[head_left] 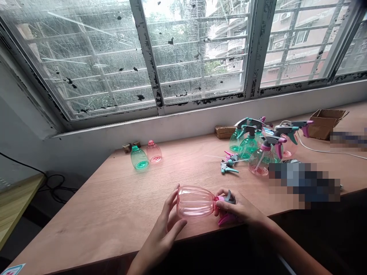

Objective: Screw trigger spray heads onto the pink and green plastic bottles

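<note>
A pink transparent spray bottle [195, 201] lies on its side near the front edge of the wooden table [114, 198]. My left hand [168, 225] cups its base, fingers curved against the plastic. My right hand [239, 209] is closed round the pink and grey trigger head [226, 208] at the bottle's neck.
A green bottle [139, 157] and a pink bottle [154, 151] without heads lie at the back left. Several assembled spray bottles [258, 147] stand at the back right, loose trigger heads [229, 163] before them. A cardboard box [325, 123], a white cable [323, 150] and a dirty window [195, 49] lie beyond.
</note>
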`<state>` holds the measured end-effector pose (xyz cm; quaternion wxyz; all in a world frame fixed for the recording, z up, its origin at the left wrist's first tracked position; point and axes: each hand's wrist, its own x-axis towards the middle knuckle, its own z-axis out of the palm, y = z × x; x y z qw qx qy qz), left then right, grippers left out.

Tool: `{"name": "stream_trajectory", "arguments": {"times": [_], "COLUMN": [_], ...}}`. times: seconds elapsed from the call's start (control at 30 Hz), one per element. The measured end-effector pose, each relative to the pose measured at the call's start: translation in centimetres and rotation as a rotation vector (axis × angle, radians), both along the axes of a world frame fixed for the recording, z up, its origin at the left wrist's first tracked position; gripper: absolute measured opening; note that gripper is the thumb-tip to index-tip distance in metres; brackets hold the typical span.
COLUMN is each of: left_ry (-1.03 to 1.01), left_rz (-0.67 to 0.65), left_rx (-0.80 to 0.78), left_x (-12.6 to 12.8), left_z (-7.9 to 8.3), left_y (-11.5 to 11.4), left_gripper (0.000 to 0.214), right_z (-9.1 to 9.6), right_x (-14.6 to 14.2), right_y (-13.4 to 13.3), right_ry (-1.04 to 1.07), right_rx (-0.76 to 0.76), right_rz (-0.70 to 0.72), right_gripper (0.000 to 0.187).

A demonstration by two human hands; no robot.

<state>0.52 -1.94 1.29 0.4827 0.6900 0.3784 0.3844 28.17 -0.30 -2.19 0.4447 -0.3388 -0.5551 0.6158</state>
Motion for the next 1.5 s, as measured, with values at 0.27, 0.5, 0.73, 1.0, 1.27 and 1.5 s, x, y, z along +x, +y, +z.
{"name": "stream_trajectory", "arguments": {"times": [0.27, 0.5, 0.73, 1.0, 1.27, 1.5], "left_ry": [0.012, -0.075, -0.092, -0.021, -0.075, -0.042], "left_rz": [-0.061, 0.010, -0.028, 0.030, -0.015, -0.038], "left_rx": [-0.023, -0.057, -0.080, -0.060, -0.090, -0.064], "left_x": [-0.4, 0.0, -0.4, 0.1, -0.3, -0.3], "left_z": [0.3, 0.3, -0.4, 0.1, -0.6, -0.1], "left_y": [0.2, 0.2, 0.5, 0.4, 1.0, 0.9], "left_gripper": [0.063, 0.054, 0.054, 0.064, 0.063, 0.070], "right_z": [0.1, -0.1, 0.0, -0.5, -0.4, -0.4], "right_x": [0.0, 0.0, 0.0, 0.1, 0.2, 0.2], "right_y": [-0.1, 0.1, 0.0, 0.2, 0.1, 0.1], "right_ry": [-0.023, -0.031, -0.031, -0.046, -0.045, -0.016], "right_rx": [0.000, 0.011, 0.007, 0.027, 0.031, 0.021], "right_rz": [-0.028, -0.026, -0.032, -0.012, -0.006, 0.006], "right_gripper": [0.035, 0.035, 0.036, 0.033, 0.032, 0.030]}}
